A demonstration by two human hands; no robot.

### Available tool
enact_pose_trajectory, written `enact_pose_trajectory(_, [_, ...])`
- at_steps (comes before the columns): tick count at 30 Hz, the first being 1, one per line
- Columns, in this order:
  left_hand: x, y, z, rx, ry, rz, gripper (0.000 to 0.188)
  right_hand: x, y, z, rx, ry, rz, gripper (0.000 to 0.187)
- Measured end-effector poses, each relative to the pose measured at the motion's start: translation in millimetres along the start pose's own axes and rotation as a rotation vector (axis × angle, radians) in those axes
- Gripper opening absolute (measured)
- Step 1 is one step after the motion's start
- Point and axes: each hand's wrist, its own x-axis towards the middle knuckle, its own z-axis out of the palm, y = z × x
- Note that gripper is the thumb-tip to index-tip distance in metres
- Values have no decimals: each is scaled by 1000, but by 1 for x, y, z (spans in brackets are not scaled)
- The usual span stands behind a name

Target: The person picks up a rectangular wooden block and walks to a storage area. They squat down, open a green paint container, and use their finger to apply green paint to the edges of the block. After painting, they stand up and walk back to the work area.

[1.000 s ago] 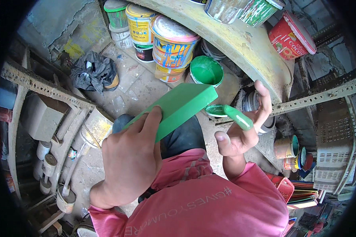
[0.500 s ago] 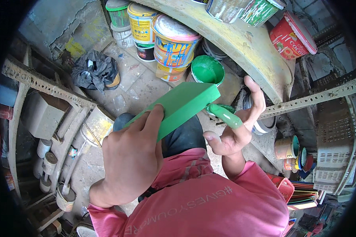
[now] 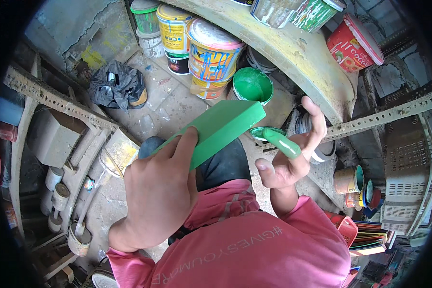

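The left hand [image 3: 161,187] is closed around the near end of a green block [image 3: 221,127], its fingers bent and one laid along the block's upper face. The block is above the person's lap, tilted, its far end pointing away and to the right. The right hand [image 3: 293,161] is spread and has hold of nothing: its thumb stands apart, one finger rises, and another, coated in wet green paint [image 3: 283,144], points left toward the block. That fingertip is just beside the block's far right edge, with a gap showing between them.

Beyond the fingertip is a small round lid [image 3: 256,133] bearing green paint; the finger partly covers it, and I cannot tell whether they touch. Below the hands are a pink shirt [image 3: 254,245] and dark trousers [image 3: 225,165].

Farther off, an open bucket of green paint [image 3: 251,89] stands on the floor [image 3: 163,103]. To its left are stacked, paint-streaked buckets [image 3: 213,57], and farther left a crumpled black bag [image 3: 115,86]. A pale bucket [image 3: 117,153] sits left of the left hand. At far right, a red bucket [image 3: 345,50] rests on a stained board [image 3: 293,53]; nearer, perforated crates [image 3: 405,187] stand at the right.
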Motion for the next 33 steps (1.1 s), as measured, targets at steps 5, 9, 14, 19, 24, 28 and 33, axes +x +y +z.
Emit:
enact_pose_trajectory(5, [0, 0, -4, -17, -32, -31, 50, 0, 6, 8, 124, 67, 79, 48])
enact_pose_trajectory(9, [6, -17, 9, -33, 44, -20, 41, -3, 31, 7, 599, 5, 522, 54])
enact_pose_trajectory(14, [4, -35, 27, 7, 54, -116, 31, -47, 54, 19, 1263, 115, 882, 52])
enact_pose_trajectory(19, [-7, -51, 37, -52, 57, -132, 33, -153, 62, 51, 1187, 224, 1135, 46])
enact_pose_trajectory(24, [-8, -54, 41, -53, 17, -170, 33, -228, 37, 82, 1224, 154, 1220, 62])
enact_pose_trajectory(28, [-8, -59, 48, -44, 21, -130, 33, -227, 50, 103, 1037, -88, 1124, 71])
enact_pose_trajectory(33, [0, -58, 56, -54, -32, -140, 30, -205, 88, 101, 884, -117, 1002, 69])
